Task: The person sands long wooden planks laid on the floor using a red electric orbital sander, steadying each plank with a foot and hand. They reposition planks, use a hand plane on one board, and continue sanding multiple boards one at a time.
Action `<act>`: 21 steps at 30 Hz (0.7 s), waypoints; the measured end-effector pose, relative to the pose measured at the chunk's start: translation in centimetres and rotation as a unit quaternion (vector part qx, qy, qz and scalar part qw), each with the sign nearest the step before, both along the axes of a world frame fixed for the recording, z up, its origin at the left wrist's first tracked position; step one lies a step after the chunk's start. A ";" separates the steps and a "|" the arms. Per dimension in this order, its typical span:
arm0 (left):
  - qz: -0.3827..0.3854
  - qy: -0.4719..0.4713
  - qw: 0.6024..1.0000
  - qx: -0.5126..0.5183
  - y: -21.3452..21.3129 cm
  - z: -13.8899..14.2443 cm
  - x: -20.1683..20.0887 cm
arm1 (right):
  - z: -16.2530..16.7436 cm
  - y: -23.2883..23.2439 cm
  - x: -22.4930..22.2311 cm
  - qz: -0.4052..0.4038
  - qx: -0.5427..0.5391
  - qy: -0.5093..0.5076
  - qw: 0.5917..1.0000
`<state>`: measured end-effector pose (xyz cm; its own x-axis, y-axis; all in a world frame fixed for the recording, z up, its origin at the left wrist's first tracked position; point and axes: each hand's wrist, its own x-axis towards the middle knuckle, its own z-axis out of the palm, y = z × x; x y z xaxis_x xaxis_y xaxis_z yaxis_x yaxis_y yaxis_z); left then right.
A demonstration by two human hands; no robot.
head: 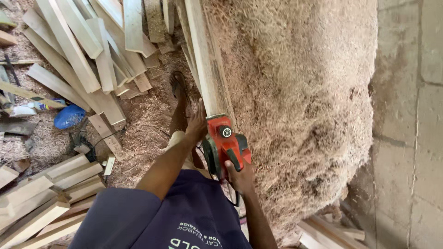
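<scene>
Mostly, the tabletop (300,92) is hidden under a thick heap of shavings (295,115), so its surface and its edges do not show. A long plank (205,60) lies along the left side of this heap and its far end is cut off by the top of the picture. On the near end of the plank sits a red planer (225,145) with black parts and a small round white label on its front knob. The underside of the planer is hidden, and whether it runs I cannot tell.

The right hand (241,175) is closed around the rear grip of the planer; its fingers wrap the black handle and the palm is hidden behind it. The left hand (197,124) lies against the left side of the plank, just beside the front of the planer. Its fingers are curled on the wood, but how tight they hold I cannot tell. A dark cord hangs below the planer and goes out of sight behind the right wrist.

The blue shirt (184,216) at the bottom covers the body, and pale print on it is cut off. One foot (177,87) stands on the shavings on the floor. Left of it lie many loose boards (83,50), a blue bag (69,116), and a small package, too blurred to read.
</scene>
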<state>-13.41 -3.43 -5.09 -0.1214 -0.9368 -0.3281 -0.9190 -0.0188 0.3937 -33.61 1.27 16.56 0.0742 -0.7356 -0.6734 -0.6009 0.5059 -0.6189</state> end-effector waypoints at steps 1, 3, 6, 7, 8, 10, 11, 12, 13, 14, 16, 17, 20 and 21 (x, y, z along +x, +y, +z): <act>-0.088 -0.141 0.986 -0.007 0.0 -0.2 0.1 | -0.1 -0.8 1.0 0.005 -0.021 -0.015 1.000; -0.117 -0.176 0.977 -0.010 0.1 -0.2 0.2 | -0.4 -2.5 2.8 0.017 -0.055 -0.042 0.997; 0.019 0.083 0.996 -0.007 0.3 0.2 0.5 | -1.3 -5.3 5.1 -0.094 0.020 -0.118 0.988; 0.036 0.138 0.990 0.004 0.3 0.2 0.5 | -1.6 -6.2 5.7 -0.084 0.009 -0.119 0.989; 0.052 0.192 0.980 0.014 0.3 0.3 0.7 | -1.9 -7.2 6.3 -0.074 -0.002 -0.120 0.990; 0.025 0.186 0.982 0.023 0.2 0.4 1.1 | -2.5 -9.3 7.4 -0.057 -0.015 -0.110 0.992; 0.011 0.183 0.983 0.029 0.0 0.3 1.4 | -2.7 -10.3 7.9 -0.049 -0.018 -0.100 0.994; 0.025 0.198 0.979 0.050 -0.2 0.3 2.0 | -2.9 -11.3 8.5 -0.040 -0.022 -0.090 0.995; 0.040 0.212 0.974 0.071 -0.5 0.3 2.7 | -3.1 -12.3 9.1 -0.050 -0.022 -0.104 0.993; 0.055 0.225 0.968 0.092 -0.9 0.3 3.6 | -3.2 -13.2 9.7 -0.059 -0.021 -0.117 0.991; 0.087 0.252 0.955 0.134 -1.8 0.6 5.8 | -3.3 -15.0 11.0 -0.076 -0.016 -0.147 0.986; 0.102 0.264 0.946 0.156 -2.4 1.0 6.8 | -3.3 -15.9 11.7 -0.085 -0.013 -0.162 0.983; 0.231 0.258 0.873 0.343 -4.8 1.8 11.0 | -3.5 -18.4 13.5 -0.089 -0.006 -0.160 0.983; 0.202 0.222 0.898 0.320 -5.7 2.0 12.1 | -3.6 -19.2 14.1 -0.086 -0.004 -0.151 0.985</act>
